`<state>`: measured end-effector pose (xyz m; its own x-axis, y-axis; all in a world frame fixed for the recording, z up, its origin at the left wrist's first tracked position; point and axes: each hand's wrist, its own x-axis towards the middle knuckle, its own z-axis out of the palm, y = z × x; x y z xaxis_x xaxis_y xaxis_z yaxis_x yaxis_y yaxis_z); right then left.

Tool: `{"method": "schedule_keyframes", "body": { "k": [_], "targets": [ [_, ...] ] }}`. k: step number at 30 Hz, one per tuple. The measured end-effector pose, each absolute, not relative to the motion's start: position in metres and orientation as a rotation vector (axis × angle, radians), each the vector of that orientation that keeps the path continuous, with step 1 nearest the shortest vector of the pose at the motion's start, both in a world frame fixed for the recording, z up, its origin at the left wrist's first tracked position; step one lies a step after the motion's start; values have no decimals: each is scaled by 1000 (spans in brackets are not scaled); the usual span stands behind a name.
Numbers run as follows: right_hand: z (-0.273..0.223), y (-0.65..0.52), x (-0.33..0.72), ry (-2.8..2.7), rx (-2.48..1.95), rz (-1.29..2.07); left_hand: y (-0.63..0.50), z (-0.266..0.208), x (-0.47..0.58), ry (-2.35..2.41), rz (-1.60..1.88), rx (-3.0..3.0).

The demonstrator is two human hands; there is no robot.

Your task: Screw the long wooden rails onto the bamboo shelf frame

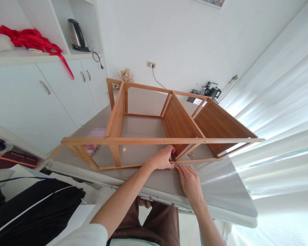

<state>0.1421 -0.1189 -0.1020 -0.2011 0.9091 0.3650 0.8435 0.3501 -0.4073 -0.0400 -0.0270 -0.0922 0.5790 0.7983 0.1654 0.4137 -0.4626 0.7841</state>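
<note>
Head view: a wooden rack (154,140) lay on its side on a grey table (220,186) across the middle of the frame, its panels standing upright. Just below centre, the left hand (164,158) was curled around the rack's near lower rail, beside the foot of the middle panel (181,121). Right of it, the right hand (190,181) had its fingers drawn narrow at the same joint; whether they gripped something small, I could not tell. A few metal screws (190,156) lay just beyond that rail. A kettle (77,34) and red cloth (33,40) sat on shelves in the upper left.
</note>
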Motion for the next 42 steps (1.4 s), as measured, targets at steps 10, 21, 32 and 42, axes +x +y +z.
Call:
{"method": "schedule_keyframes", "body": {
  "k": [10,21,32,42],
  "targets": [
    [-108,-112,154,-1687,-1721,419,-28,-92,-40,989,689,2059],
    [-107,-115,162,-1618,-1672,606,-28,-94,-39,972,709,2091],
    [-117,-120,152,-1768,-1610,386,-29,-94,-39,995,689,2091],
    [-116,-121,153,-1804,-1570,346,-28,-93,-39,952,701,2095]
  ]
}}
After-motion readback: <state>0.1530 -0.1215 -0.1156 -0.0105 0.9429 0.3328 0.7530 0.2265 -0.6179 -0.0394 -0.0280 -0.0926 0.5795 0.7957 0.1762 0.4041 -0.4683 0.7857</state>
